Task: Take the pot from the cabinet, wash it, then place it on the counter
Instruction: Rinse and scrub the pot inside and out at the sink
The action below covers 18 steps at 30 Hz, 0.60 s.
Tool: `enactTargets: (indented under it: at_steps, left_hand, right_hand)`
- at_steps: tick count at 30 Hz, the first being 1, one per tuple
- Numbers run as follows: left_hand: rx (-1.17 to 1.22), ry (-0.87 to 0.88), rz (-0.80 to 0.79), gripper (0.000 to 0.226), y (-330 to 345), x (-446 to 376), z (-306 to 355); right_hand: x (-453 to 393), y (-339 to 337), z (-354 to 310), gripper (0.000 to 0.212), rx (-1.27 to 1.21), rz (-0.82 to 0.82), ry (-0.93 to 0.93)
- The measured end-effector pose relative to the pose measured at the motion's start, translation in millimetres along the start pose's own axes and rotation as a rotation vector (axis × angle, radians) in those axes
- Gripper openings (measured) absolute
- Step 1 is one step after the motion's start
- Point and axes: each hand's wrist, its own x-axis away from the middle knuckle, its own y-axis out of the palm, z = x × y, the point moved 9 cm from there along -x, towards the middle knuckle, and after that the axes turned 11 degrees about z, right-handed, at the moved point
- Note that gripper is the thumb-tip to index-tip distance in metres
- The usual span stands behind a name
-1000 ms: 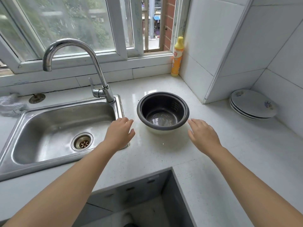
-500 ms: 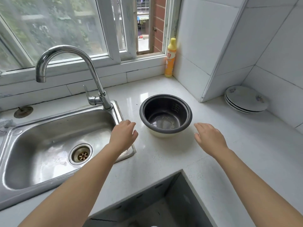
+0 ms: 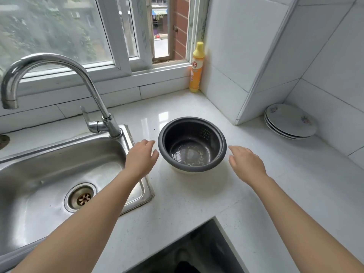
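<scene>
**Pot on counter, both hands open beside it**

Left hand (image 3: 140,157): fingers spread and empty, held just left of the pot, over the right rim of the sink; not touching the pot.

Right hand (image 3: 246,164): fingers spread and empty, held just right of the pot, apart from it.

Pot (image 3: 192,144): dark inner pot with a pale outer base, upright on the counter (image 3: 177,203) between the two hands. Graduated level marks are printed on its inner far-right wall; the figures are too small to read. The bottom looks wet or scratched.

Sink (image 3: 49,174): stainless steel, set in the counter to the left, with a round drain strainer. A curved chrome faucet (image 3: 59,62) rises from its far right corner.

Bottle (image 3: 196,67): yellow-orange detergent bottle, upright in the far corner against the wall. Its label carries red characters; only "白" can be read.

Plates (image 3: 290,121): a stack of white plates with small floral prints, far right, near the wall.

Surface and room: white speckled stone counter, white tiled walls, white-framed window partly open behind the sink.
</scene>
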Motion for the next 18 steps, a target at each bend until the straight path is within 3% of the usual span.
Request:
enactTargets:
  at_steps: [9, 18]
  left_hand:
    - [0.116, -0.066, -0.020, 0.029, 17, -20, 14]
    - [0.228, -0.139, 0.008, 0.015, 18, -22, 14]
  right_hand:
    - [-36, 21, 2, 0.029, -0.173, -0.062, 0.032]
    - [-47, 33, 5, 0.028, -0.455, -0.029, 0.223]
